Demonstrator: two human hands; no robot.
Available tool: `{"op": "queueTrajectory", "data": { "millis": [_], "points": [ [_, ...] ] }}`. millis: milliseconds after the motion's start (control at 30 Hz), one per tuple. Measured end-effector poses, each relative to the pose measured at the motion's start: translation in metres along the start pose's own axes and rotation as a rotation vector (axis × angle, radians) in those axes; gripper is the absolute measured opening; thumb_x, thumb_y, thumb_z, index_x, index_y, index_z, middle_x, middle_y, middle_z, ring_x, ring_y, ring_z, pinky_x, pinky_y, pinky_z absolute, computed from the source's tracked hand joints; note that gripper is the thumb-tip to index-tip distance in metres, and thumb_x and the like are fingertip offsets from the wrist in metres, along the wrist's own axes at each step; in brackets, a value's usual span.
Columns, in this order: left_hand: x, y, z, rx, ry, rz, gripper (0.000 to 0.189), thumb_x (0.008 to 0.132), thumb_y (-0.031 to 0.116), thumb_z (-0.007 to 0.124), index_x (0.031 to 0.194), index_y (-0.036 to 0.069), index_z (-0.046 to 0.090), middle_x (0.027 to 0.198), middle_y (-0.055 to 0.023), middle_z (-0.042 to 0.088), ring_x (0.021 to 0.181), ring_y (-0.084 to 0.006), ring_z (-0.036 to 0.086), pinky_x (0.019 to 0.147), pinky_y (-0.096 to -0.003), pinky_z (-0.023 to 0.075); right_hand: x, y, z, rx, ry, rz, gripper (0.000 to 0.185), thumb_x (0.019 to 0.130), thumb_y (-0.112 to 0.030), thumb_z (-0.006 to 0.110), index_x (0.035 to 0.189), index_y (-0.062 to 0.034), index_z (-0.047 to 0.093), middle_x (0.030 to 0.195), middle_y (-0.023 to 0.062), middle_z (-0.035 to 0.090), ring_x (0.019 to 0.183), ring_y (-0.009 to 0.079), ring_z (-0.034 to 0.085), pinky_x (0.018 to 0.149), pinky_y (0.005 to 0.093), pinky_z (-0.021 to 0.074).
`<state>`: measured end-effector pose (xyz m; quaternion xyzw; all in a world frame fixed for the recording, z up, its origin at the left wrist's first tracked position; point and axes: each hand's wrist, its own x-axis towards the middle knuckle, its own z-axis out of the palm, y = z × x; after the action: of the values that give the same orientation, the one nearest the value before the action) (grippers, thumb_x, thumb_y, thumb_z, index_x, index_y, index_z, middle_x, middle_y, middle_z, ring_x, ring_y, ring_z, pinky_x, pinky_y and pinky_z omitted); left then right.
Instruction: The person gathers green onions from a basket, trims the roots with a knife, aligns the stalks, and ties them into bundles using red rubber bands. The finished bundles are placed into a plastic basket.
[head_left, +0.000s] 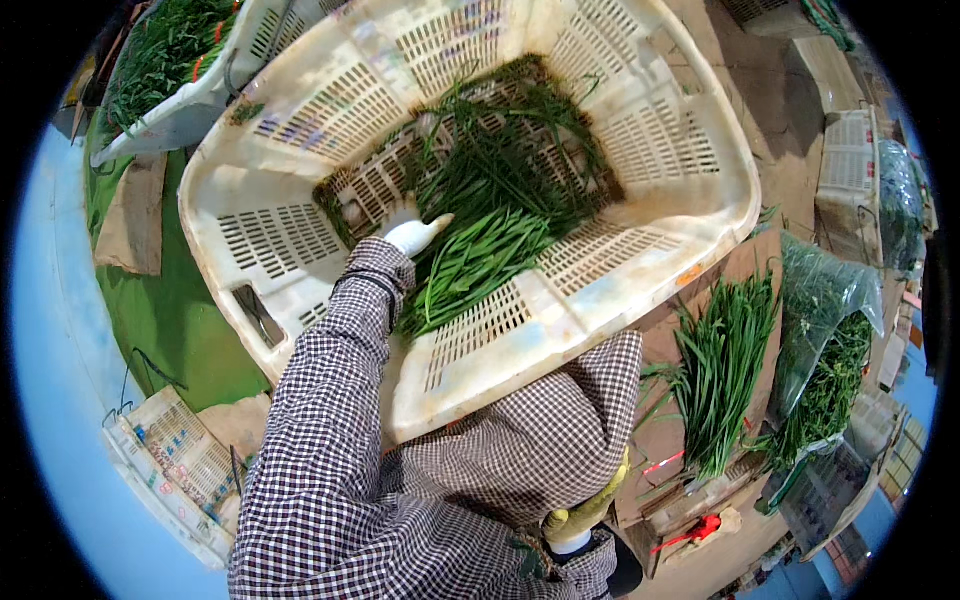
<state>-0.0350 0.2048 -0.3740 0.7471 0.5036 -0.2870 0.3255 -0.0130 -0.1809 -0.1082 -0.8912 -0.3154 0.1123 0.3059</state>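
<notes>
A large, stained white plastic crate (457, 360) with slotted walls is tilted in front of me. Inside it lie long green leafy stalks (487, 262), with darker, looser ones (502, 165) deeper down. My left hand (415, 234), in a white glove with yellowish fingertips, is inside the crate beside the stalks; its thumb stands apart, the fingers are blurred, and nothing shows in its grasp. My right hand (589, 510), in a yellow and white glove, is low beside my checked clothing, below the crate. Its fingers are partly hidden, and whether it grips anything is unclear.
On the right, a bundle of long green leaves (724, 375) lies on a brown board, near a red tie (701, 529) and greens under clear plastic (825, 367). A white container of tied greens (169, 60) stands upper left. Another slotted crate (176, 450) is lower left.
</notes>
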Motion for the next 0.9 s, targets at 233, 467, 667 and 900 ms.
{"op": "queueTrajectory", "data": {
  "millis": [233, 467, 667, 900],
  "points": [
    [-0.072, 0.032, 0.061, 0.238, -0.115, 0.390, 0.101, 0.071, 0.063, 0.054, 0.138, -0.002, 0.012, 0.136, -0.0252, 0.027, 0.127, -0.0357, 0.026, 0.105, -0.0447, 0.0193, 0.013, -0.011, 0.005, 0.027, -0.075, -0.079, 0.082, 0.083, -0.063, 0.030, 0.138, -0.0045, 0.013, 0.134, 0.0256, 0.027, 0.122, 0.0424, 0.032, 0.098, 0.0554, 0.0276],
    [-0.072, 0.045, 0.063, 0.449, -0.029, 0.267, 0.103, 0.064, 0.040, 0.072, 0.138, 0.001, 0.011, 0.128, -0.0184, 0.036, 0.117, -0.0313, 0.037, 0.098, -0.0470, 0.0283, 0.006, 0.000, 0.007, 0.011, -0.173, -0.078, 0.096, 0.071, -0.070, 0.044, 0.138, -0.0091, 0.012, 0.136, 0.0200, 0.024, 0.124, 0.0388, 0.028, 0.098, 0.0527, 0.0268],
    [-0.051, 0.045, 0.041, 0.403, -0.081, 0.179, 0.080, 0.065, 0.027, 0.068, 0.130, 0.001, 0.029, 0.111, -0.0177, 0.049, 0.104, -0.0291, 0.049, 0.084, -0.0399, 0.0415, 0.011, 0.000, 0.006, 0.158, -0.131, -0.130, 0.090, 0.075, -0.066, 0.046, 0.139, -0.0076, 0.019, 0.137, 0.0226, 0.026, 0.124, 0.0395, 0.029, 0.100, 0.0527, 0.0240],
    [-0.049, 0.049, 0.016, 0.322, -0.169, 0.052, 0.107, 0.065, 0.047, 0.070, 0.139, 0.002, 0.007, 0.136, -0.0239, 0.029, 0.126, -0.0347, 0.029, 0.101, -0.0466, 0.0267, 0.010, -0.002, 0.008, 0.143, -0.101, -0.125, 0.089, 0.077, -0.065, 0.042, 0.139, -0.0063, 0.014, 0.136, 0.0248, 0.024, 0.124, 0.0402, 0.028, 0.100, 0.0530, 0.0224]
  ]
}}
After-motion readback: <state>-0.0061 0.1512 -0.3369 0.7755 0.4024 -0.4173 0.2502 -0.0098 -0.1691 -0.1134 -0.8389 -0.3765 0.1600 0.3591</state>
